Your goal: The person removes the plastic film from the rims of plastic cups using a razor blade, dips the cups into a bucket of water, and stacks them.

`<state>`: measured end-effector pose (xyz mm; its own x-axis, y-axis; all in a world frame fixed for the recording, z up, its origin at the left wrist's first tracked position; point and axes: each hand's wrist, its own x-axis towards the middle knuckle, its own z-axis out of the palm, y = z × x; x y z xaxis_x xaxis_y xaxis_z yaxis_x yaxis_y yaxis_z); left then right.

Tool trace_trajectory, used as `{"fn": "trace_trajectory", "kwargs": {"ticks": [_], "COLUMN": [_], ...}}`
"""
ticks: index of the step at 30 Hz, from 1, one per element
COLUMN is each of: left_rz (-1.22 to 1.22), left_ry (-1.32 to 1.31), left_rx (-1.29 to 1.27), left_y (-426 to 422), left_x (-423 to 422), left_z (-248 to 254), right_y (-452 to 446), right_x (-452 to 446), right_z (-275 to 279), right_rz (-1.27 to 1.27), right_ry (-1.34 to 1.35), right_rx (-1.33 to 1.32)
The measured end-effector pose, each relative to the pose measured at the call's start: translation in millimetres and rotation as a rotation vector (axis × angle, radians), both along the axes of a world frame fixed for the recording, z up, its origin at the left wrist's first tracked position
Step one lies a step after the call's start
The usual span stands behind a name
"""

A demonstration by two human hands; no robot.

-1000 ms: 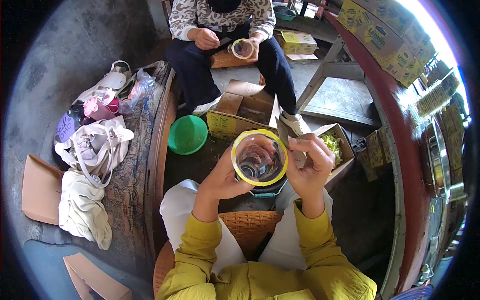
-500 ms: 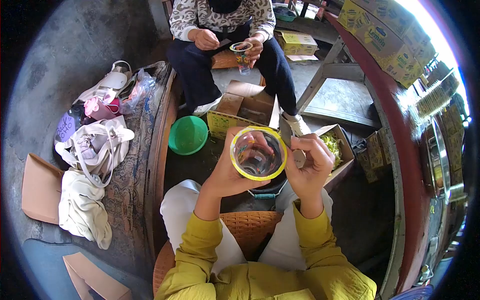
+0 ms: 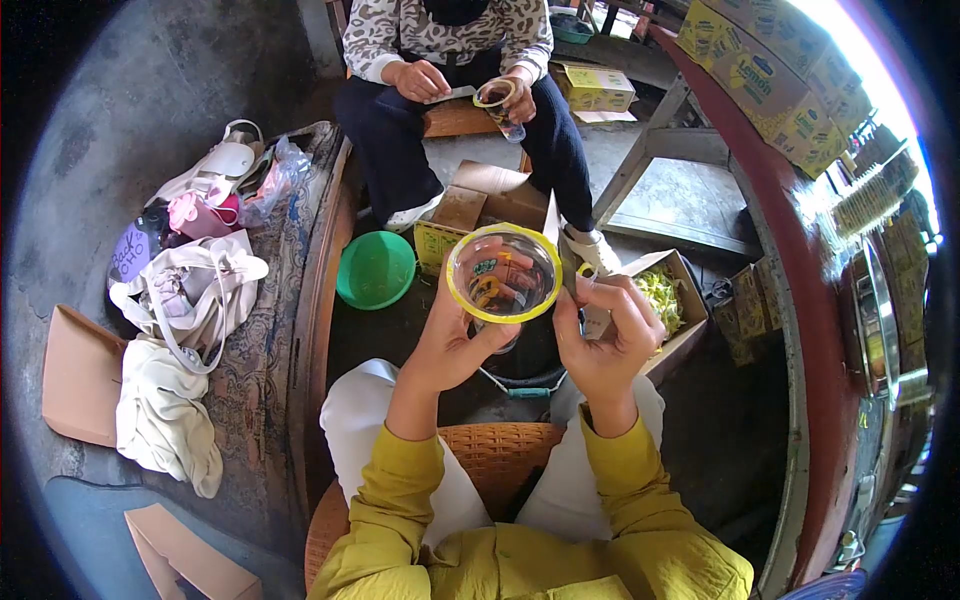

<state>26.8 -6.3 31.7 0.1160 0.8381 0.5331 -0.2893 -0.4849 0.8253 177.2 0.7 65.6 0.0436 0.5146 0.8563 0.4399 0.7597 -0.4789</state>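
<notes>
A clear plastic cup (image 3: 512,268) with a yellow rim is tilted so that its mouth faces me. My left hand (image 3: 447,335) is wrapped round its left side, and my fingers show through the plastic. To the right of the rim, my right hand (image 3: 612,335) is closed in a pinch on a thin dark blade (image 3: 569,268), which stands upright by the cup's edge. Below the cup is a dark bucket with a teal handle (image 3: 528,392). An open box of yellow-green strips (image 3: 661,293) sits just right of my right hand.
Opposite me sits a person (image 3: 445,50) holding another cup (image 3: 495,95) and a flat blade. Between us are an open carton (image 3: 435,243) and a green basin (image 3: 376,270). Bags (image 3: 195,290) lie on the bench at left; a red-edged table (image 3: 820,400) runs along the right.
My left hand has moved the cup slightly up and left, and the cup has turned. The blade in my right hand is lower. The other person's cup has tilted, and their blade looks brighter.
</notes>
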Motion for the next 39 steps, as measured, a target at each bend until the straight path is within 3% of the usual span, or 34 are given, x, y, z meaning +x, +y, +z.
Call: {"fn": "trace_trajectory", "kwargs": {"ticks": [18, 24, 30, 39], "left_rz": [-0.114, -0.04, -0.027, 0.021], "left_ry": [0.054, 0.027, -0.025, 0.05], "left_rx": [-0.07, -0.025, 0.009, -0.006], "left_y": [-3, -6, -2, -2], "left_x": [-3, -9, -6, 1], "left_z": [2, 8, 3, 2], "right_y": [4, 11, -5, -6], "right_x": [6, 14, 2, -2], "right_z": [0, 0, 1, -2], "right_rz": [0.021, 0.065, 0.074, -0.027], "right_ry": [-0.026, -0.194, -0.01, -0.029], "right_rx": [0.006, 0.176, -0.039, 0.027]}}
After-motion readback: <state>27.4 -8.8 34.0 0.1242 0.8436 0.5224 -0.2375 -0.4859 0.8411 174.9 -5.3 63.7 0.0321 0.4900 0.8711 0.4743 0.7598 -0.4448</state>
